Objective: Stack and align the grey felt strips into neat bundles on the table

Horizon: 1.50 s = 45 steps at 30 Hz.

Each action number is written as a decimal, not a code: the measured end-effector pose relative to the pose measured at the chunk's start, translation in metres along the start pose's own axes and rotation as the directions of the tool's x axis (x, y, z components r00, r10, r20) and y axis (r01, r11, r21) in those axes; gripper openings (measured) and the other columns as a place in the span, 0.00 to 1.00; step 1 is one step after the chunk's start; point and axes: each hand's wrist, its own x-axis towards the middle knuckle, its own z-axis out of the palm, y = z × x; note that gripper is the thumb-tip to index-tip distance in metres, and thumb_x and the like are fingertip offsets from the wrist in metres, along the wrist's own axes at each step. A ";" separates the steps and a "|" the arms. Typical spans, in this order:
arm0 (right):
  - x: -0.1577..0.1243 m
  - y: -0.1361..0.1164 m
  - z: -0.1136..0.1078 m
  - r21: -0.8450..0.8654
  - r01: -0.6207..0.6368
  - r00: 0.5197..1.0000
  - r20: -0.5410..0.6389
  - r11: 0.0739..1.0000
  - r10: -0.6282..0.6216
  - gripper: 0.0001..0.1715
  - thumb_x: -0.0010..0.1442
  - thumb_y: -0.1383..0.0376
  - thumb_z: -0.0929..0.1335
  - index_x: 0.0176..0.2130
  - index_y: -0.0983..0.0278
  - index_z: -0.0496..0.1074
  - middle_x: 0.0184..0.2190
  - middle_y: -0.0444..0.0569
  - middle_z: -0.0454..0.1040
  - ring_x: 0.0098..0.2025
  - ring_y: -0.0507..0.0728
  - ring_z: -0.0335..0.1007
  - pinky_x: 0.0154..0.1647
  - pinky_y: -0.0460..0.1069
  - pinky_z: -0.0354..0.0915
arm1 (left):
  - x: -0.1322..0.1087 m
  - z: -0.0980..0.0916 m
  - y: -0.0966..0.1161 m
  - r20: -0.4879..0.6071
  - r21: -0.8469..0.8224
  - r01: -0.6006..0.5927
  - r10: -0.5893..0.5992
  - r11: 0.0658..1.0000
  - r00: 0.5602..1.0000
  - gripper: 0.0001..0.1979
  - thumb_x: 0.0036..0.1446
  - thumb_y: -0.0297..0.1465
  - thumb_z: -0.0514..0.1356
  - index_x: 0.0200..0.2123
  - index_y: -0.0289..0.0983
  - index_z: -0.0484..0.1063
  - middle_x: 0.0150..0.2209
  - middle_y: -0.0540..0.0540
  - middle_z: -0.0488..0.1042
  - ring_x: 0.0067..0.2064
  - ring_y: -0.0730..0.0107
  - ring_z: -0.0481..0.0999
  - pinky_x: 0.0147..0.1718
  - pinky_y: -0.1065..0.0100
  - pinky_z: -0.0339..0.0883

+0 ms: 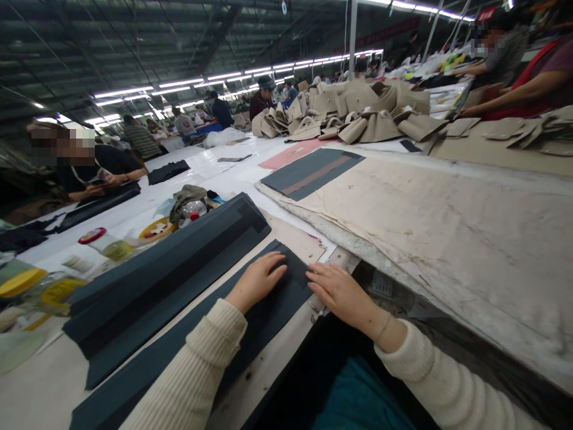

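Note:
A long dark blue-grey panel (280, 310) of fabric or leather-like material lies flat on the light table covering in front of me. My left hand (256, 280) rests on it near its far end, fingers stretched out and the palm down. At the panel's right edge is my right hand (342, 292), its fingers extended and the tips touching or just over the corner. Neither hand shows anything gripped. Just left of the panel lies a stack of similar dark pieces (174, 257) with a darker strip along it.
Jars of yellowish liquid (58, 292) and a yellow dish (156, 228) stand on the left. Rightward, a padded board (447, 227) carries a dark piece with a brown strip (313, 173). Beige pieces (358, 107) are heaped behind. Co-workers, including one person (102, 167), are around the tables.

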 end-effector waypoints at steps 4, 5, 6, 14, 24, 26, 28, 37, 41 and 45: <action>0.000 0.007 -0.002 -0.007 -0.076 0.990 -0.116 0.997 0.074 0.21 0.61 0.59 0.59 0.49 0.68 0.67 0.48 0.55 0.68 0.51 0.58 0.62 0.53 0.54 0.58 | 0.025 -0.019 -0.024 0.021 0.067 0.227 -0.229 0.972 0.973 0.22 0.47 0.37 0.57 0.46 0.35 0.68 0.44 0.41 0.70 0.43 0.60 0.71 0.43 0.64 0.64; -0.001 0.007 -0.002 -0.013 -0.081 0.989 -0.128 0.997 0.079 0.22 0.60 0.58 0.60 0.49 0.68 0.66 0.48 0.55 0.68 0.51 0.58 0.62 0.53 0.55 0.58 | 0.030 -0.021 -0.027 0.066 0.083 0.259 -0.265 0.962 0.962 0.23 0.44 0.38 0.59 0.45 0.35 0.68 0.42 0.42 0.71 0.40 0.61 0.72 0.39 0.65 0.64; -0.001 0.007 -0.001 -0.018 -0.081 0.988 -0.135 0.997 0.078 0.23 0.59 0.57 0.61 0.49 0.68 0.66 0.48 0.56 0.68 0.51 0.59 0.61 0.53 0.55 0.58 | 0.034 -0.022 -0.029 0.110 0.090 0.281 -0.290 0.955 0.951 0.24 0.42 0.38 0.60 0.44 0.35 0.68 0.38 0.43 0.72 0.37 0.62 0.72 0.36 0.66 0.64; 0.000 0.005 0.004 0.045 -0.094 0.980 -0.169 0.995 0.101 0.17 0.54 0.59 0.65 0.43 0.64 0.67 0.50 0.56 0.66 0.52 0.61 0.59 0.52 0.59 0.56 | 0.033 -0.022 -0.028 0.180 -0.003 0.269 -0.264 0.963 0.948 0.17 0.40 0.33 0.59 0.38 0.37 0.70 0.29 0.50 0.69 0.30 0.68 0.69 0.30 0.68 0.61; 0.002 -0.022 0.007 0.250 0.125 0.972 -0.226 0.960 -0.068 0.10 0.53 0.75 0.62 0.35 0.64 0.67 0.39 0.51 0.68 0.42 0.55 0.62 0.45 0.53 0.61 | 0.003 -0.027 -0.043 -0.080 -0.278 0.153 -0.181 0.948 0.980 0.21 0.40 0.31 0.59 0.42 0.37 0.68 0.43 0.43 0.67 0.43 0.61 0.68 0.39 0.63 0.66; -0.004 -0.030 0.009 0.215 0.237 0.959 -0.210 0.948 -0.192 0.13 0.55 0.77 0.59 0.36 0.64 0.68 0.37 0.50 0.68 0.40 0.54 0.61 0.43 0.52 0.62 | -0.010 -0.032 -0.050 -0.046 -0.367 0.127 -0.155 0.921 0.987 0.11 0.41 0.31 0.59 0.33 0.37 0.70 0.43 0.43 0.67 0.45 0.61 0.68 0.38 0.64 0.66; -0.009 -0.035 0.013 0.190 0.294 0.947 -0.191 0.937 -0.259 0.14 0.56 0.76 0.58 0.36 0.64 0.69 0.35 0.50 0.68 0.39 0.55 0.61 0.42 0.51 0.62 | -0.024 -0.035 -0.056 -0.021 -0.413 0.136 -0.158 0.900 0.987 0.06 0.43 0.32 0.58 0.27 0.36 0.69 0.43 0.42 0.67 0.46 0.61 0.68 0.39 0.65 0.66; -0.017 -0.033 0.019 0.240 0.322 0.942 -0.178 0.916 -0.284 0.13 0.58 0.75 0.59 0.37 0.65 0.70 0.35 0.50 0.67 0.40 0.54 0.61 0.43 0.50 0.62 | -0.049 -0.033 -0.056 -0.086 -0.405 0.164 -0.216 0.899 0.972 0.05 0.47 0.33 0.57 0.27 0.37 0.68 0.44 0.42 0.67 0.48 0.61 0.67 0.42 0.63 0.64; -0.016 -0.032 0.017 0.250 0.313 0.943 -0.199 0.916 -0.268 0.14 0.57 0.75 0.59 0.38 0.65 0.70 0.36 0.51 0.67 0.40 0.54 0.61 0.43 0.50 0.62 | -0.044 -0.035 -0.053 -0.085 -0.449 0.167 -0.228 0.878 0.970 0.05 0.47 0.33 0.57 0.27 0.37 0.68 0.45 0.41 0.68 0.48 0.60 0.67 0.41 0.63 0.65; -0.014 -0.029 0.016 0.264 0.301 0.943 -0.227 0.917 -0.244 0.15 0.57 0.75 0.59 0.39 0.64 0.70 0.35 0.51 0.68 0.39 0.54 0.61 0.41 0.51 0.63 | -0.034 -0.037 -0.051 -0.079 -0.475 0.177 -0.242 0.862 0.967 0.06 0.47 0.33 0.56 0.27 0.36 0.67 0.45 0.42 0.69 0.48 0.60 0.68 0.40 0.63 0.65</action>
